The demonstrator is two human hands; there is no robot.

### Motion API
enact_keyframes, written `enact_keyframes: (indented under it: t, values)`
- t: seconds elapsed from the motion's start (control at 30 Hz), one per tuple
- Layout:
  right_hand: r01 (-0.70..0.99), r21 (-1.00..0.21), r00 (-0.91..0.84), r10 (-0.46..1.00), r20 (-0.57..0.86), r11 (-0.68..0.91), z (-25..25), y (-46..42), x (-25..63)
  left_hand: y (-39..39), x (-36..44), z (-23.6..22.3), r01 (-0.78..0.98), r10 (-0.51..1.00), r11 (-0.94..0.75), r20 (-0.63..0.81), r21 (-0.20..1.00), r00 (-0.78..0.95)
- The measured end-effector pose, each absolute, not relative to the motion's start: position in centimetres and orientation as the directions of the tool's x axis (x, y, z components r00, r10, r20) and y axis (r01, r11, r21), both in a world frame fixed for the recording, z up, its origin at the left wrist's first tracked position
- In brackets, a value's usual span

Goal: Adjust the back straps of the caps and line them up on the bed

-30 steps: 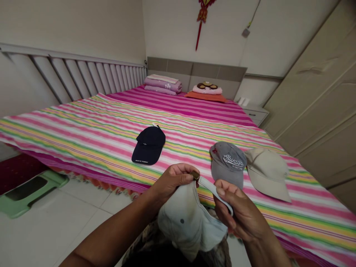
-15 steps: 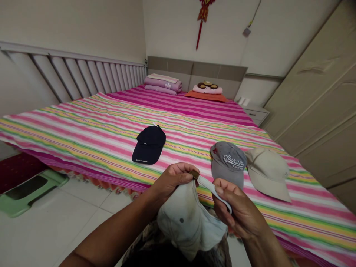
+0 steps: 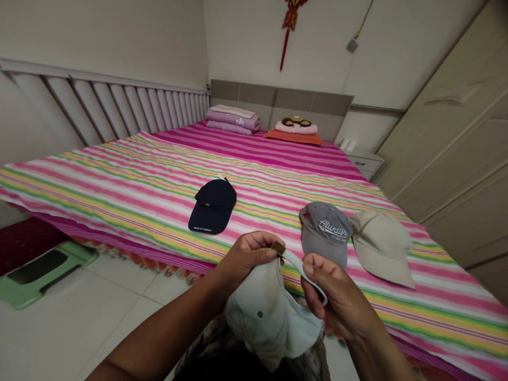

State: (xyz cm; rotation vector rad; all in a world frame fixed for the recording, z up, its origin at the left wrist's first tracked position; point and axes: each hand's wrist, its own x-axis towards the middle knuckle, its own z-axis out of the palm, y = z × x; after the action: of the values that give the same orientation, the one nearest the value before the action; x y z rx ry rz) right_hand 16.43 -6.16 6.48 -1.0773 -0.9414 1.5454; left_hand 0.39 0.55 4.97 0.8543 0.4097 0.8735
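Observation:
A pale baseball cap hangs between my hands with its back opening toward the top. My left hand pinches the brass-coloured buckle at one side of that opening. The cap's light strap runs from the buckle to my right hand, which grips it between thumb and fingers. On the bed beyond lie a navy cap, a grey cap with white lettering, and a beige cap touching or nearly touching the grey one.
A striped sheet covers the bed. Folded purple bedding and a pink-and-orange stack sit by the headboard. A green stool stands at left, a nightstand and wardrobe at right.
My right hand has shifted slightly left toward the buckle, and the strap between my hands bows a little more. My left hand and the caps on the bed stay almost still.

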Motion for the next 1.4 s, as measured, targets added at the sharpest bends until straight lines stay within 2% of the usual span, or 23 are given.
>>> enact_keyframes:
  t: [0.2, 0.43, 0.73, 1.0, 1.17, 1.4]
  values:
    - [-0.125, -0.975, -0.065, 0.982, -0.177, -0.184, 6.4, -6.2, 16.8, 0.4, 0.5, 5.0, -0.478, 0.83, 0.271, 0.049, 0.835, 0.556]
    - [-0.015, -0.987, -0.057, 0.986, -0.159, -0.16, 7.1, -6.2, 16.7, 0.2, 0.3, 5.2, -0.45, 0.841, 0.215, 0.07, 0.866, 0.536]
    - [0.171, -0.985, -0.153, 0.987, -0.055, -0.028, 7.8, -5.6, 17.5, 0.0, 0.5, 5.2, -0.463, 0.823, 0.156, 0.144, 0.873, 0.549]
    - [0.08, -0.993, -0.267, 0.958, -0.103, -0.085, 7.8, -5.1, 17.4, 0.0, 0.7, 5.2, -0.458, 0.801, 0.132, 0.178, 0.879, 0.572]
    - [0.01, -0.991, -0.3, 0.945, -0.133, -0.137, 7.8, -4.8, 17.4, 0.1, 0.6, 5.3, -0.459, 0.783, 0.01, 0.279, 0.888, 0.556]
    - [-0.055, -0.979, -0.25, 0.952, -0.174, -0.194, 8.0, -4.8, 16.9, 0.3, 0.5, 4.9, -0.431, 0.757, -0.129, 0.37, 0.893, 0.539]
